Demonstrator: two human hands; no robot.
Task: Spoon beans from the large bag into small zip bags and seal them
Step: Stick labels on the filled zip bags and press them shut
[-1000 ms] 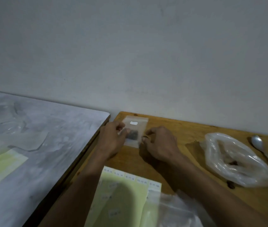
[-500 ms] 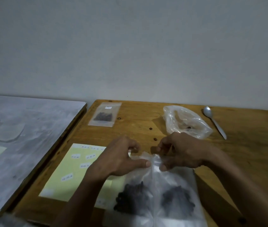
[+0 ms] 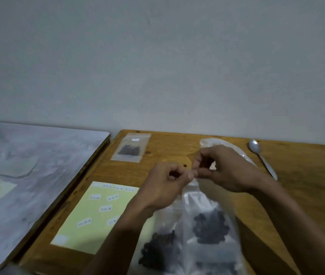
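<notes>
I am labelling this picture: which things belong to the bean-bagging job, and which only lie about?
Job: large bag, pinched at its top by left hand and right hand; filled small zip bag; spoon; crumpled clear bag.
Lying about: yellow label sheet; grey board.

Clear large bag [image 3: 203,221] of dark beans [image 3: 210,228] stands upright; filled small zip bag [image 3: 131,147] lies flat beyond.

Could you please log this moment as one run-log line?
stage: opening large bag | left hand: pinching bag top | right hand: pinching bag top | spoon: idle on table | filled small bag: set aside
</notes>
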